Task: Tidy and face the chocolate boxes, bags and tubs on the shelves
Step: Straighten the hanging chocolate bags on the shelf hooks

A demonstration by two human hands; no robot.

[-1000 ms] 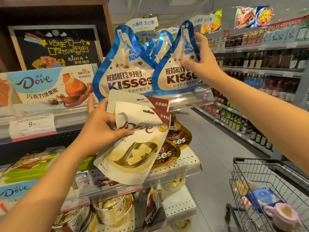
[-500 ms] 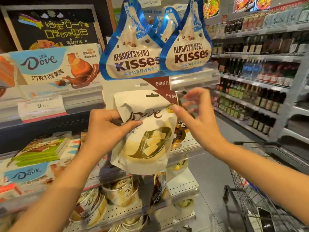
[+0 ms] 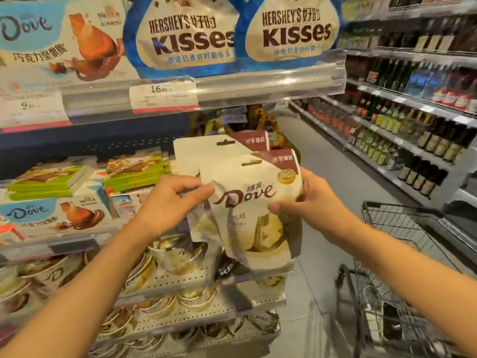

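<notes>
Bright, even store light, glare on the clear shelf strip (image 3: 271, 81), blurred and bowed edges.

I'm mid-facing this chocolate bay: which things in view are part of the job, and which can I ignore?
Job:
Dove bags, held by left hand and right hand
Kisses bags
Dove boxes
green boxes
tubs

Ignore:
trolley
bottles across the aisle
price tag
</notes>
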